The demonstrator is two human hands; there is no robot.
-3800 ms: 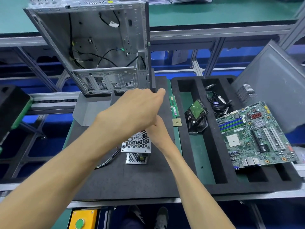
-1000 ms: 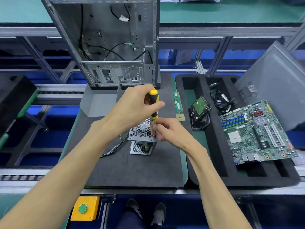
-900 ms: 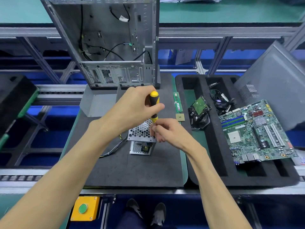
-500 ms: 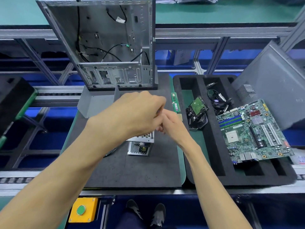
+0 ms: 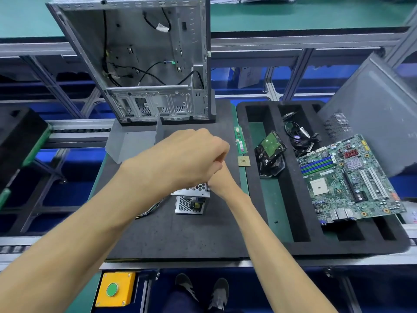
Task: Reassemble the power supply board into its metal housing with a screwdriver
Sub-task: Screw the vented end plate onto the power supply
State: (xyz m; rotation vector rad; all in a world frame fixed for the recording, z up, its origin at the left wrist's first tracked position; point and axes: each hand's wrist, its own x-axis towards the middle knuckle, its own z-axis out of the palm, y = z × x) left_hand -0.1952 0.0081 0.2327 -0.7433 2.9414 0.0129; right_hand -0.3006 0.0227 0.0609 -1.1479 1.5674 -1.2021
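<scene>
Power supply (image 5: 191, 198), a small perforated metal box, sits on the near centre of the dark foam mat (image 5: 171, 233), with a bundle of wires trailing off its left side. Its cover appears to be on; through the near mesh face a component shows inside, so the board is judged to be already seated in the housing. Screws cannot be counted; fastening is judged to be the step in hand, with an unknown number left.

Left hand (image 5: 180, 159) hovers over the box, fingers curled inward; what they wrap is hidden by the back of the hand, so I cannot tell the grip. No screwdriver shows in this view. Right hand (image 5: 220, 177) is tucked beneath the left at the box's far right corner; its fingers are hidden, grip cannot be told.

Containers:
1. Black foam tray (image 5: 291, 199), right of the mat, with long slots. Left slot: hard drive (image 5: 270, 152) leaning at the far end, 1 small dark speck, possibly a screw, lying nearer. Next slot: coiled cable with a fan-like part (image 5: 297, 138). Motherboard (image 5: 347, 179) lies tilted across the right slots.
2. Open computer case (image 5: 144, 62), far centre, upright, holds loose black cables only.

Between mat and tray: memory stick (image 5: 240, 141) and processor chip (image 5: 244, 161). Grey side panel (image 5: 372, 114) leans at far right. Yellow button box (image 5: 115, 289) sits below the near edge.
</scene>
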